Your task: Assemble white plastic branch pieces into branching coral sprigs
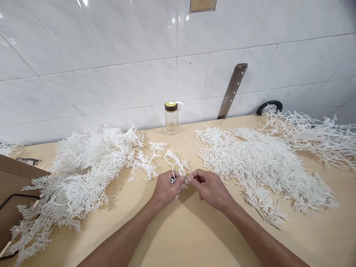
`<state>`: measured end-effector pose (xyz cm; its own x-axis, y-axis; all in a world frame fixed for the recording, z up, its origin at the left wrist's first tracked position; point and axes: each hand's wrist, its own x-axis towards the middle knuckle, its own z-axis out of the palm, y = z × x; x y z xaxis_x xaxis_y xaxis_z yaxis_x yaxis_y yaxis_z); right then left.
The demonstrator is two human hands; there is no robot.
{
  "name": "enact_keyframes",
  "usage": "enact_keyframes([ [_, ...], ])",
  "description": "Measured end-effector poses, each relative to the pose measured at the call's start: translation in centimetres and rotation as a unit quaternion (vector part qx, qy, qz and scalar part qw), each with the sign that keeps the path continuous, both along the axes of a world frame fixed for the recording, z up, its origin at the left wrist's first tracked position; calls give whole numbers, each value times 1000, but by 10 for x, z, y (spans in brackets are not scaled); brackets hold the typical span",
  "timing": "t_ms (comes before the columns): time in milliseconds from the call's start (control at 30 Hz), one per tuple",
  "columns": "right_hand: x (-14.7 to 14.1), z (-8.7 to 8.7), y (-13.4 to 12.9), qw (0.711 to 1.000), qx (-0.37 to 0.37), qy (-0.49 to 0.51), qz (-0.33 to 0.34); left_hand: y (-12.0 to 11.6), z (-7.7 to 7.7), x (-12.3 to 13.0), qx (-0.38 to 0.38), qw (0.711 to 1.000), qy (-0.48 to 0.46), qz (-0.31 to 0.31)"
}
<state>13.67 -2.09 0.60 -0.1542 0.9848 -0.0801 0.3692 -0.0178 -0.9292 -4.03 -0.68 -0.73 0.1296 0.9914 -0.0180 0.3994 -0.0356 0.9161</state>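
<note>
A white branching plastic stem (158,155) with feathery tips lies at the middle of the table, its near end held in my left hand (168,187). My left fingers are pinched round it. Close to the right, my right hand (210,187) has thumb and forefinger pressed together at a small white tip beside the stem; the exact piece between them is too small to make out. To the left spreads a large heap of feathery white branches (86,167). A dense pile of small white sprigs (258,159) lies to the right.
A clear bottle (171,120) with a dark and yellow lid stands near the tiled wall. Behind the right pile are a metal strip (232,91), a black curved object (269,104) and bare white stems (319,137). Glasses (27,160) and a brown box (16,181) are at left.
</note>
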Motion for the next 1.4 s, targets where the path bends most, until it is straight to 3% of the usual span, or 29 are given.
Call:
enact_keyframes([
  [133,-3,-2,-2,1000,19,-2,12,3,-2,-3,-43,998,-54,5],
  [233,-8,-6,-5,991,133,-18,23,5,-2,-2,-76,994,-80,19],
  [367,-13,-9,-10,958,280,-48,47,6,0,1,-83,993,-72,31],
  [533,-21,5,-27,941,311,-9,131,14,-1,-2,-44,994,-54,85],
  [567,-22,9,-29,939,309,6,149,15,-1,-3,-47,994,-47,82],
  [633,-20,13,-29,955,272,31,115,16,-2,-6,-35,997,-37,54],
  [700,-12,13,-22,981,185,41,33,14,-3,-8,-33,998,-39,19],
  [800,6,5,-4,993,87,11,-83,9,-1,-10,-46,997,-61,-28],
  [900,23,-2,10,985,92,-73,-123,7,3,-10,-48,995,-79,-45],
  [1067,38,-6,18,950,172,-235,-114,7,11,-12,-79,990,-100,-64],
  [1200,38,-5,15,929,241,-239,-146,6,14,-12,-91,988,-110,-63],
  [1267,31,-3,11,951,207,-190,-129,5,15,-11,-98,987,-110,-67],
  [1400,10,1,2,995,63,-78,-9,3,12,-10,-100,986,-103,-84],
])
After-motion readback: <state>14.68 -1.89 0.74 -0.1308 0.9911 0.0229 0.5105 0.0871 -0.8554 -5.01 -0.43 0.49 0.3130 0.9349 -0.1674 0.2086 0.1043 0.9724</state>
